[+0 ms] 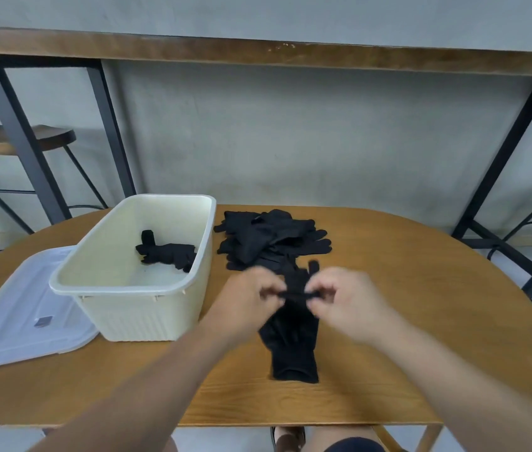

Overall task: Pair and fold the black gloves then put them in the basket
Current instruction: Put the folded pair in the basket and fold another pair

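Currently, I have both hands over the surface point(388, 288), meeting above the glove pair point(294, 340) that lies between them. The left hand point(248, 298) pinches one end of a thin black strand of glove fabric, a finger or an edge, I cannot tell which through the motion blur. The right hand point(346, 298) pinches the other end. Both grips are therefore closed on the glove pair, with the strand stretched crosswise between them.

Key relation: the glove pair's long axis runs away from me. Its cuff is the near end and its fingers are the far end. The grips sit at about mid-length, above the palm section. The two hands are equally near. In my judgement the fold must carry one end along that axis onto the other, so the held section is the likely crease line.

Containers:
- The cream basket point(72, 282) stands left of the grips, just beside the left hand. It holds one folded black bundle point(167, 252) on its floor, toward the far right.
- The translucent lid point(13, 324) lies flat left of the basket and carries nothing.

The loose pile of gloves point(271, 236) rests beyond the grips, just right of the basket's far corner. It touches or overlaps the fingertips of the held pair. Most of the task remains.
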Demonstrator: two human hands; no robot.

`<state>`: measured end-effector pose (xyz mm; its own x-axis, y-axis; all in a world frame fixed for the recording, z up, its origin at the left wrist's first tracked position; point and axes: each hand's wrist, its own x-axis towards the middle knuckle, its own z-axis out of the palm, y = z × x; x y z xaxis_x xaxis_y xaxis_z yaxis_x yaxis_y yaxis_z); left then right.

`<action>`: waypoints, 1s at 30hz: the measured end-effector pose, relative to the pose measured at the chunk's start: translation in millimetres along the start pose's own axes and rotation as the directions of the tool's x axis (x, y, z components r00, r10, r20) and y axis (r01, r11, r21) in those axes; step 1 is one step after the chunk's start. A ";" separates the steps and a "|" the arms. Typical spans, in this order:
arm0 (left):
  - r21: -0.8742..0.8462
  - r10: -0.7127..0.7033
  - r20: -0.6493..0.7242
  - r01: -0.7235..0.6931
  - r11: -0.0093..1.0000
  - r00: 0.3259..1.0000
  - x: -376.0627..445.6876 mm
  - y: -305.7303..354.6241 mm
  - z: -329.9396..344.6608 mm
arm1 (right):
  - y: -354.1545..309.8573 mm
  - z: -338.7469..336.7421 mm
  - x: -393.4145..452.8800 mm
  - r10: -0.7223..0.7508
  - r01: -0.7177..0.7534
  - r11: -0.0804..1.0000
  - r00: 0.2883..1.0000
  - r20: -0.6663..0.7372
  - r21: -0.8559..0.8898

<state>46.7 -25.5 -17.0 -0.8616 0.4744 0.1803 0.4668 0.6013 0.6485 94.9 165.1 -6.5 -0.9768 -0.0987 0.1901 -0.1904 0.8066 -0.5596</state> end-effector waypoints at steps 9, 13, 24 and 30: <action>0.036 -0.008 0.131 0.003 0.999 0.991 -46.7 -45.8 55.5 | 16.4 55.3 -36.7 -0.023 0.075 0.955 0.984 0.179 -0.288; 0.074 0.026 0.130 -0.036 0.997 0.991 -48.9 -45.6 55.8 | 17.6 64.0 -39.8 -0.088 0.125 0.952 0.986 0.144 -0.278; 0.128 0.070 0.090 -0.081 0.988 0.994 -55.4 -48.7 59.5 | 20.3 69.5 -53.9 -0.149 0.176 0.955 0.981 0.127 -0.240; 0.161 0.114 0.071 -0.124 0.979 0.991 -59.0 -48.9 61.1 | 19.9 66.1 -55.7 -0.156 0.194 0.946 0.975 0.160 -0.259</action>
<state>86.9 -43.6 -104.5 -0.7864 0.5844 0.2000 0.5961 0.6332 0.4937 139.0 148.1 -81.6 -0.9379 -0.3157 0.1438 -0.3447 0.8949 -0.2834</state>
